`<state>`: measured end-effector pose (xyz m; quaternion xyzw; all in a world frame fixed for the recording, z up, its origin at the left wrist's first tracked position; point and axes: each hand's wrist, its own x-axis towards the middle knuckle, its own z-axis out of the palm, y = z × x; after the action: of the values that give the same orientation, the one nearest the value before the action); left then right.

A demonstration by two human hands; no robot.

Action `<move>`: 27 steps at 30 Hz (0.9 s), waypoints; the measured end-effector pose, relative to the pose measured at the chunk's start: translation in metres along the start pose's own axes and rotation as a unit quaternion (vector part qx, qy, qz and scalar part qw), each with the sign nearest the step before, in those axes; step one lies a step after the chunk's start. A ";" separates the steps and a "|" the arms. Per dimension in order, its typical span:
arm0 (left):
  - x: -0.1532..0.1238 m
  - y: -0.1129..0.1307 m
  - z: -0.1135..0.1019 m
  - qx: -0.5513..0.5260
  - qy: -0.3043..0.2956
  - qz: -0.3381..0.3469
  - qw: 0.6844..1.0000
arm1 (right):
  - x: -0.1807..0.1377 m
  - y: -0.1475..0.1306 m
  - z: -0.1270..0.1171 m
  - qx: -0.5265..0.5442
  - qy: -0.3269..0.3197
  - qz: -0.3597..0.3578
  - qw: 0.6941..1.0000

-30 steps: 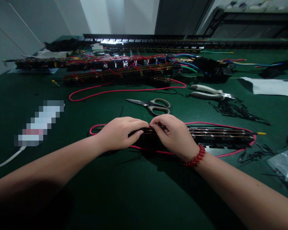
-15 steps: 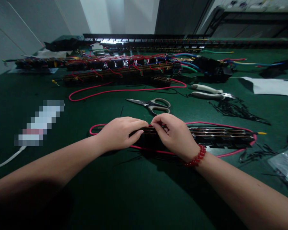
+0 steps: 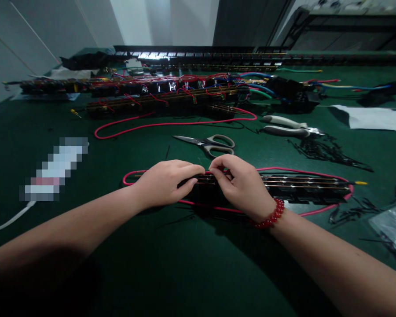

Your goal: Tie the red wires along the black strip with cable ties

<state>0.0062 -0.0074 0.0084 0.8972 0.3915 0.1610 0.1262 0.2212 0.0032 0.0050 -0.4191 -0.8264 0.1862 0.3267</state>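
Note:
A long black strip of sockets with brass rails (image 3: 300, 187) lies across the green table in front of me, ringed by a red wire (image 3: 317, 172). My left hand (image 3: 165, 181) rests curled over the strip's left part, fingers closed on it. My right hand (image 3: 240, 182), with a red bead bracelet at the wrist, pinches something small at the strip's top rail; what it holds is hidden by the fingers. The fingertips of both hands almost meet above the strip.
Scissors (image 3: 209, 144) lie just beyond my hands, and grey-handled pliers (image 3: 288, 126) to their right beside a heap of black offcuts (image 3: 320, 149). More wired strips (image 3: 165, 99) are stacked at the back. White sheet (image 3: 372, 118) far right, plastic bag (image 3: 394, 229) near right.
My right hand has shifted very slightly right along the strip, opening a small gap between the fingertips. The left hand has stayed in place.

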 end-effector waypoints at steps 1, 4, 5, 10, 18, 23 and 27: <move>0.000 0.000 0.000 -0.002 -0.003 -0.001 1.000 | 0.000 0.000 0.000 0.004 0.003 0.001 1.000; 0.001 0.000 0.000 -0.008 -0.012 -0.008 1.000 | 0.001 0.001 -0.001 0.016 0.008 0.006 1.000; 0.001 0.000 -0.001 -0.009 -0.014 -0.010 1.000 | 0.001 0.001 -0.001 0.021 0.007 0.008 1.000; 0.002 0.002 -0.002 -0.007 -0.024 -0.033 0.999 | 0.002 0.001 -0.003 0.044 -0.020 -0.004 0.999; 0.002 0.001 -0.002 -0.023 -0.011 -0.044 0.999 | 0.002 0.000 -0.002 0.047 -0.025 -0.030 0.998; 0.005 0.002 -0.002 -0.047 -0.006 -0.049 0.998 | 0.002 -0.002 -0.002 0.054 -0.018 -0.017 0.998; 0.007 0.004 -0.003 -0.066 -0.010 -0.071 0.995 | 0.001 -0.003 -0.003 0.056 -0.027 -0.034 0.997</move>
<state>0.0118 -0.0047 0.0138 0.8585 0.4411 0.1682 0.2000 0.2213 0.0022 0.0098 -0.3668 -0.8367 0.2326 0.3335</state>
